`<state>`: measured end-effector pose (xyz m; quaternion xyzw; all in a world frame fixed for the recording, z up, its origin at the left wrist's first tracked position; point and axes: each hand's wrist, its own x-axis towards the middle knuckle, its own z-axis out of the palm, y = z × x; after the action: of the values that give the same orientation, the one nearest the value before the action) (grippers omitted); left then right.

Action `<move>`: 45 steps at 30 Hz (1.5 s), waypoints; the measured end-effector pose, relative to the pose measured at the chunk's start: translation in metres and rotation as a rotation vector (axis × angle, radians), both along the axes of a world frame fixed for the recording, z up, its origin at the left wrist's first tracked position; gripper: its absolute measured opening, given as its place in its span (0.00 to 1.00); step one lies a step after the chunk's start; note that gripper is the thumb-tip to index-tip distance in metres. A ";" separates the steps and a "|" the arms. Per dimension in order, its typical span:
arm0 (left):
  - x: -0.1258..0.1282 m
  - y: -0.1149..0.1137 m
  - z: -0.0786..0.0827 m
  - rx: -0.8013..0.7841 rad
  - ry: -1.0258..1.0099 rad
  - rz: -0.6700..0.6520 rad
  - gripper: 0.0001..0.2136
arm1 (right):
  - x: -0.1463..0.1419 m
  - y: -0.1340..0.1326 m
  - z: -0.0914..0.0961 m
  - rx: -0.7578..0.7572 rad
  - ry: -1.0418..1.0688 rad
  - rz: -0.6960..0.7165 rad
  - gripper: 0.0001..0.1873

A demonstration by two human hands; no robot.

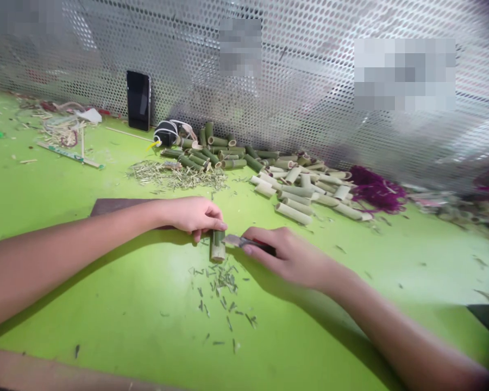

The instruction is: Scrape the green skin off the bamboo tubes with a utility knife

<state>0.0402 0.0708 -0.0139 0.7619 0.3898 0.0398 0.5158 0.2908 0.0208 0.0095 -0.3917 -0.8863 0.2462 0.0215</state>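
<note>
My left hand (198, 215) is closed on the top of a short bamboo tube (218, 245), which stands nearly upright over the green table. The tube's skin is still green above and pale near its lower end. In my right hand (283, 251) is a utility knife (257, 245), its blade pointing left and close to the tube's right side; whether it touches cannot be made out. Green bamboo shavings (224, 279) lie scattered on the table just below the tube. Behind my left wrist a dark flat board (116, 207) is partly covered by the arm.
Green bamboo tubes (215, 149) and pale scraped tubes (295, 210) are heaped at the back, beside a shavings pile (177, 175). A phone (138, 101) leans on the perforated metal screen (309, 70). Purple yarn (377, 190) lies right; sticks and scraps (61, 132) lie left.
</note>
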 end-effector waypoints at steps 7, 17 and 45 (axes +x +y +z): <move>-0.002 0.002 -0.001 -0.004 -0.016 -0.020 0.12 | -0.020 -0.010 -0.008 0.151 -0.063 -0.034 0.17; -0.001 0.000 0.007 -0.059 0.018 -0.007 0.11 | -0.012 -0.015 0.009 -0.172 0.014 0.173 0.19; -0.004 0.001 0.002 -0.033 0.003 0.021 0.17 | -0.010 -0.016 0.003 -0.074 0.037 0.117 0.20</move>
<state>0.0360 0.0723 -0.0118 0.7492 0.3994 0.0377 0.5270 0.2806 0.0047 0.0120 -0.3352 -0.8973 0.2870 0.0089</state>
